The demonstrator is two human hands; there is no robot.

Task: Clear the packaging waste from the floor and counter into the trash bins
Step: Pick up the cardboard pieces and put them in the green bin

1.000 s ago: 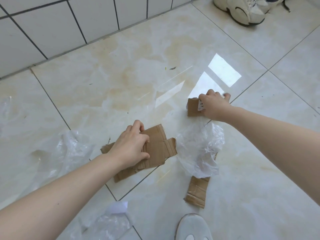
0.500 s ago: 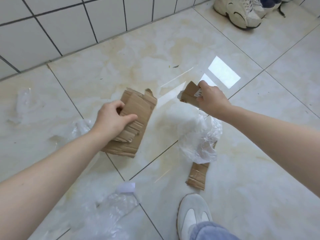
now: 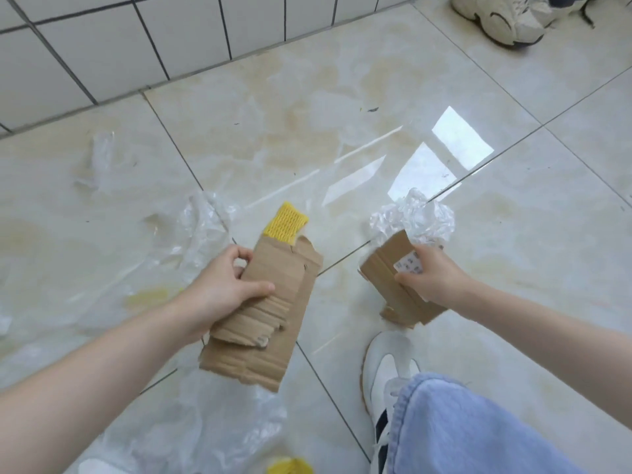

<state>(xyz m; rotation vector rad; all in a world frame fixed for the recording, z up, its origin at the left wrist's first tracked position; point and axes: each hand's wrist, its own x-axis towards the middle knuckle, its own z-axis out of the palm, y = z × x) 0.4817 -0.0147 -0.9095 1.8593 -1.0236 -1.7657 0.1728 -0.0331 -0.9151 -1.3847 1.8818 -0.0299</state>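
Both hands came up: my left hand [image 3: 224, 290] grips the big cardboard [image 3: 270, 309], my right hand [image 3: 429, 280] the small cardboard [image 3: 384, 268]. Light, stiff, bendy; edges hold best.

Both forearms bare, no sleeves, watch or rings visible on left hand [image 3: 222, 292] or right hand [image 3: 432, 280]. At 5 o'clock: light blue denim trouser leg [image 3: 461, 429], wide, loose hem. Below it a white sneaker [image 3: 384, 367] with grey-white panels, tan sole edge, dark stripe on the side, white laces.
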